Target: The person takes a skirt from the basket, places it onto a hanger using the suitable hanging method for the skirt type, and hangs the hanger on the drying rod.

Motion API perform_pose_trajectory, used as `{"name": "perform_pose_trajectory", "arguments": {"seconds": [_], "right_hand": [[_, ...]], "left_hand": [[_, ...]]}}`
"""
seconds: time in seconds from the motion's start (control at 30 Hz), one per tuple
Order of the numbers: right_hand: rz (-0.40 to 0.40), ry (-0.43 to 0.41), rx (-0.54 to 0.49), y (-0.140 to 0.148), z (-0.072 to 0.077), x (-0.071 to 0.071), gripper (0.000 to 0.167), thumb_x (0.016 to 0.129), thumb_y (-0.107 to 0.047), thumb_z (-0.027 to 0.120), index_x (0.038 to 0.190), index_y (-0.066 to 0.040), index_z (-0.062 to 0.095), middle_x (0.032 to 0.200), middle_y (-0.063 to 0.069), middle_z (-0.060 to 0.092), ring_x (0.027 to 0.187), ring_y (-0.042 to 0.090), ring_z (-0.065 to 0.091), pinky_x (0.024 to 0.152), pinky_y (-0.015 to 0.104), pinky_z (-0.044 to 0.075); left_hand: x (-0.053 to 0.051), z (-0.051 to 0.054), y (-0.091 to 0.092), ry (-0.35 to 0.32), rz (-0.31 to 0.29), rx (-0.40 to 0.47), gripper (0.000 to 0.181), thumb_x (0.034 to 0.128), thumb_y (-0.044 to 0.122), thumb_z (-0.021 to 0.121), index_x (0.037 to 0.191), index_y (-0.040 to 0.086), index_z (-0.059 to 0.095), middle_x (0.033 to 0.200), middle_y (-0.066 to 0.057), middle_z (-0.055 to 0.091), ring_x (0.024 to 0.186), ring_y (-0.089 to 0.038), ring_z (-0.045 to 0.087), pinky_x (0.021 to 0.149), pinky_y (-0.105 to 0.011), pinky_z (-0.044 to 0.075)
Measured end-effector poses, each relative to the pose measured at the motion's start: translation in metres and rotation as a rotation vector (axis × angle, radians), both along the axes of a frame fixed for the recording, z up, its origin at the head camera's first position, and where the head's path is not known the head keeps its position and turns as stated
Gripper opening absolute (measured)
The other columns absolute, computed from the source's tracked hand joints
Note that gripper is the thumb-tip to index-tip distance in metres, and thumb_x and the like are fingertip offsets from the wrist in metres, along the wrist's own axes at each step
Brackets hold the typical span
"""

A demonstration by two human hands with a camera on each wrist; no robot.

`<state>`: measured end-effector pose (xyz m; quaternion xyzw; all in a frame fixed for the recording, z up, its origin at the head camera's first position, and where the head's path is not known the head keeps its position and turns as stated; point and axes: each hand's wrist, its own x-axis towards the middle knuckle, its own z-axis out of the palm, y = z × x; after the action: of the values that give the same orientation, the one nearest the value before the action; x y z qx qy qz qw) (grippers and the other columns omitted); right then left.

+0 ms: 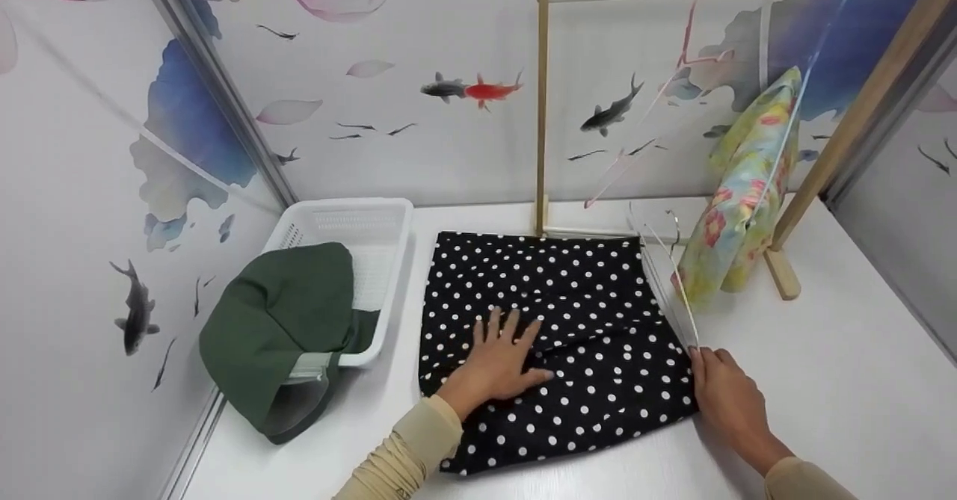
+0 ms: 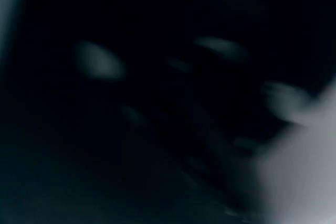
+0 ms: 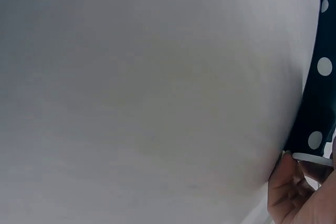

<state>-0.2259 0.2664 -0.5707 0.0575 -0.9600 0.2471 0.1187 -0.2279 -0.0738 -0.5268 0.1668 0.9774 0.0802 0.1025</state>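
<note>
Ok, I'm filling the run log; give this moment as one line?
left hand: spread on dotted cloth | right hand: grips white hanger | green cloth: partly in basket

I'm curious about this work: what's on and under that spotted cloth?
The left hand rests, fingers spread, on the spotted cloth. White table shows beside it; whatever lies beneath is covered, so I cannot tell.

The left hand [image 1: 499, 365] lies palm down with fingers spread just below the head view's centre, while the right hand [image 1: 733, 399], lower right, curls its fingers in a grip, both forearms [image 1: 404, 451] entering from the bottom edge.
</note>
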Motion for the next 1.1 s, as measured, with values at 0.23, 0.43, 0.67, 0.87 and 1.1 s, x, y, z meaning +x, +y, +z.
{"name": "perform_pose_trajectory", "arguments": {"seconds": [0.23, 0.43, 0.67, 0.87, 1.1], "right_hand": [[0.013, -0.031, 0.022, -0.008, 0.001, -0.001, 0.036, 0.107, -0.028, 0.036, 0.101, -0.001, 0.059, 0.091, 0.014, 0.059, 0.065, 0.039, 0.059, 0.05, 0.054, 0.044], [0.0, -0.06, 0.03, -0.007, 0.002, -0.002, 0.036, 0.107, -0.029, 0.034, 0.099, -0.002, 0.057, 0.089, 0.013, 0.058, 0.062, 0.035, 0.057, 0.05, 0.053, 0.043], [0.004, -0.059, 0.036, -0.004, 0.003, 0.0, 0.036, 0.106, -0.029, 0.036, 0.101, -0.001, 0.059, 0.083, 0.012, 0.057, 0.063, 0.037, 0.058, 0.049, 0.053, 0.044], [-0.002, -0.064, 0.039, -0.007, 0.004, 0.0, 0.034, 0.106, -0.026, 0.037, 0.098, -0.001, 0.058, 0.08, 0.01, 0.056, 0.061, 0.039, 0.057, 0.047, 0.053, 0.043], [0.005, -0.089, 0.0, -0.019, 0.004, 0.003, 0.036, 0.106, -0.026, 0.037, 0.093, 0.0, 0.058, 0.079, 0.01, 0.056, 0.069, 0.044, 0.059, 0.053, 0.055, 0.045]], "left_hand": [[0.022, 0.033, 0.044, -0.118, -0.246, -0.099, 0.09, 0.0846, 0.075, 0.045, 0.156, 0.034, 0.011, 0.162, -0.006, 0.001, 0.145, -0.037, -0.001, 0.111, -0.056, 0.015], [0.021, 0.047, 0.039, -0.278, -0.223, -0.2, 0.107, 0.0703, 0.073, 0.067, 0.153, 0.047, 0.004, 0.162, 0.001, -0.008, 0.145, -0.039, -0.004, 0.109, -0.062, 0.012], [0.004, 0.021, 0.004, -0.357, -0.069, -0.17, 0.11, 0.0667, 0.067, 0.076, 0.151, 0.053, 0.007, 0.162, 0.001, -0.009, 0.143, -0.045, -0.003, 0.102, -0.069, 0.021], [-0.02, 0.006, -0.019, -0.295, -0.077, -0.081, 0.108, 0.0701, 0.065, 0.074, 0.153, 0.047, 0.007, 0.161, 0.0, -0.013, 0.143, -0.043, -0.011, 0.105, -0.068, 0.01], [-0.019, 0.015, -0.005, -0.231, -0.107, -0.069, 0.106, 0.0713, 0.071, 0.069, 0.154, 0.046, 0.007, 0.161, -0.004, -0.012, 0.143, -0.043, -0.011, 0.106, -0.068, 0.007]]}}
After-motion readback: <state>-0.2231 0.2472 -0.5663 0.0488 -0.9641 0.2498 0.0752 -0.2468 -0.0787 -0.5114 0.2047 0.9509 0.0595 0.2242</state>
